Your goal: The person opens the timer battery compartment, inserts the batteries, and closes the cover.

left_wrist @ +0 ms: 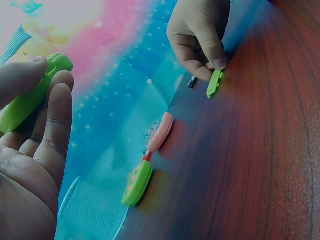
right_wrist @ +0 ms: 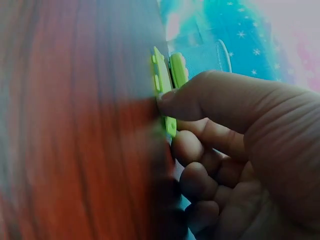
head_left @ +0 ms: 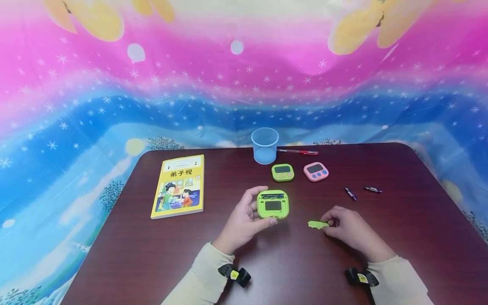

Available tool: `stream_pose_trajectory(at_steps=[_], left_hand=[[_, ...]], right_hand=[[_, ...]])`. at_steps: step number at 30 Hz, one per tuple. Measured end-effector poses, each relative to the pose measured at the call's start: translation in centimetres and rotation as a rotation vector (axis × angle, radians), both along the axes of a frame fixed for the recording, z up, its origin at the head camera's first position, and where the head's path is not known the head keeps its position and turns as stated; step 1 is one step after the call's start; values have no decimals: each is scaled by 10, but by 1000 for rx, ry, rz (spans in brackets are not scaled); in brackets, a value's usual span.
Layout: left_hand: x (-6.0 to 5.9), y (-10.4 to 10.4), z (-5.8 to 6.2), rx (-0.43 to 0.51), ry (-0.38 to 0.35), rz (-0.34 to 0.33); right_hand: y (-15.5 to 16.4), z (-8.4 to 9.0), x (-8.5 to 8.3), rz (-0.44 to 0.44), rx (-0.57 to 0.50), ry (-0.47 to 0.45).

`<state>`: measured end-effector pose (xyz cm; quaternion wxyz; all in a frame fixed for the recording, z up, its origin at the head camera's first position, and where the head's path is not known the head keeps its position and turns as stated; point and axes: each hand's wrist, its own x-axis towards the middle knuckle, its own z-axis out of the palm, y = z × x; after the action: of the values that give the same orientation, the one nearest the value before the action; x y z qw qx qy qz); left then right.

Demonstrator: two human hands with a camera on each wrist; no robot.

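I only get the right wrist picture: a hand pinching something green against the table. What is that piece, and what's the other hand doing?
Observer: The right hand pinches a small green battery cover lying on the table.
Operator: And the other hand?
Observer: The left hand holds a green timer, back up, its battery slot uncovered.
Operator: Any batteries about?
Observer: Two loose batteries lie on the table beyond the right hand.
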<state>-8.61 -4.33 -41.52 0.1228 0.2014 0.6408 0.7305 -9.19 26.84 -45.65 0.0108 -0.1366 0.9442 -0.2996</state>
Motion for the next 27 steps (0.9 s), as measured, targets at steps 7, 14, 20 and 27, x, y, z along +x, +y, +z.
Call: stream_pose_trajectory(at_steps=[7,14,20,27], left_hand=[[0,0,0,-6,-1,0],[0,1,0,-1,-2,-4],[-1,1,-1,-7,4,-3],[0,1,-1,-15,-7,-2]], right_hand=[[-4,0,1,-17,37,43],[-1,-3,-1,-62,-41,-8],[-2,3,1,-67,-129,-18],[-10,18,5,-91,-204,-51]])
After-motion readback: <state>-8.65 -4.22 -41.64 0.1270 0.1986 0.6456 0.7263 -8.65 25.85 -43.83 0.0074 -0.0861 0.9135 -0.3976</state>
